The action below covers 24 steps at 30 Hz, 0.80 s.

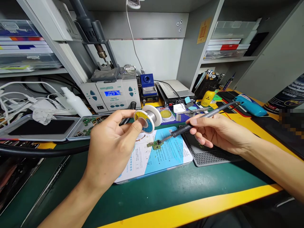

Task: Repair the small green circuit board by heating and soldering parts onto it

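Note:
My left hand [111,142] pinches a small spool of solder wire [147,119] by its white flange, holding it above the left part of a blue and white box [142,172]. Between the fingers of my right hand [213,131] is a soldering iron [187,127], gripped like a pen. Its tip points down and left at a small green circuit board [156,144] lying on the box. The tip is at the dark chip on the board; I cannot tell whether they touch.
Behind stands a hot air station [111,95] with a lit display. A blue soldering iron stand [148,87], a yellow bottle [208,96] and a blue tool [251,105] line the back. A perforated dark tray [213,156] adjoins the box. A black hose [42,150] crosses at left.

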Each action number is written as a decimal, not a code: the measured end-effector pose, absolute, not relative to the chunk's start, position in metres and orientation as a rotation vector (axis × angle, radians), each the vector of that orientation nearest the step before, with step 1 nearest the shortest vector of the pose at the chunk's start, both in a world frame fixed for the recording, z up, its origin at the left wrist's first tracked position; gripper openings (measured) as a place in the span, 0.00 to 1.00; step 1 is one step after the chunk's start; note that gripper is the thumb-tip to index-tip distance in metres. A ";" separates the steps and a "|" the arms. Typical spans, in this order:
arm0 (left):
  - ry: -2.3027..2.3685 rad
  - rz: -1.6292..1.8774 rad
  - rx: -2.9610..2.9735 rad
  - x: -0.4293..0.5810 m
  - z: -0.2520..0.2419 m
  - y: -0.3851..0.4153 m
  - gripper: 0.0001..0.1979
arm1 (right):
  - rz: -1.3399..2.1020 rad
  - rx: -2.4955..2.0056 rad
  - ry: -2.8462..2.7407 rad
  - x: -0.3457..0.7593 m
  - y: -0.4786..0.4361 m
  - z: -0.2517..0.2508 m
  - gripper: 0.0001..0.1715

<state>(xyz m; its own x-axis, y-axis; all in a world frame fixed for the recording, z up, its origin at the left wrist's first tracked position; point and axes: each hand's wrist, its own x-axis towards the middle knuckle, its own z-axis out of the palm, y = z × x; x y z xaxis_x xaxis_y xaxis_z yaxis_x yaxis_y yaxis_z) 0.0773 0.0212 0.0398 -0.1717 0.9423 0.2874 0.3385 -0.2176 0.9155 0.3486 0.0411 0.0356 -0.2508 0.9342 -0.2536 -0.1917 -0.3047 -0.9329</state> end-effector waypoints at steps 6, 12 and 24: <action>1.475 1.407 1.499 0.078 0.043 0.019 0.16 | 1.672 -1.130 -1.063 0.349 0.041 0.035 0.11; 1.470 1.429 1.507 0.076 0.043 0.020 0.16 | 1.585 -1.106 -1.155 0.350 0.039 0.034 0.13; 1.505 1.415 1.583 0.069 0.040 0.019 0.15 | 1.442 -1.099 -1.203 0.345 0.032 0.038 0.11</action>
